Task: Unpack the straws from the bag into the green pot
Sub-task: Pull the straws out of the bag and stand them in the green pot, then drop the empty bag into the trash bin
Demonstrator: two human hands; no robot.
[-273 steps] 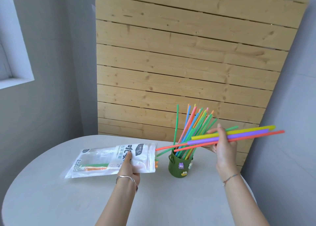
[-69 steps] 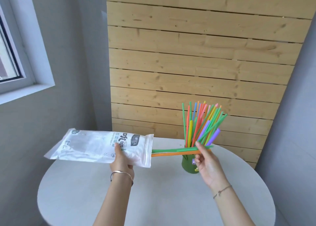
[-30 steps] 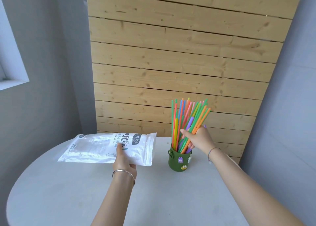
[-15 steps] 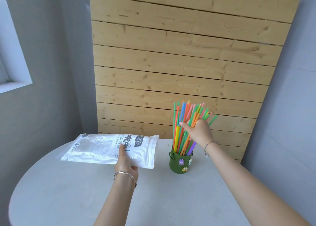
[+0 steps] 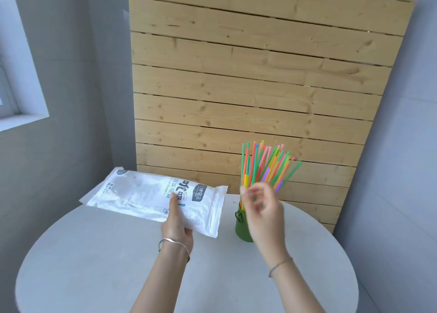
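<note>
The green pot (image 5: 240,230) stands on the round grey table (image 5: 94,260), mostly hidden behind my right hand. Many coloured straws (image 5: 264,163) stand upright in it and fan out above. My right hand (image 5: 262,208) is blurred in front of the pot, fingers apart, holding nothing. My left hand (image 5: 177,220) grips the white plastic straw bag (image 5: 146,194) near its open right end and holds it above the table. I see no straws inside the bag.
A wooden slat panel (image 5: 255,88) leans against the grey wall right behind the table. A window sill (image 5: 21,121) sits at the far left. The table's right edge curves close to the pot.
My right hand has let go of the straws in the pot and pulled back toward me. The bag in my left hand has barely moved.
</note>
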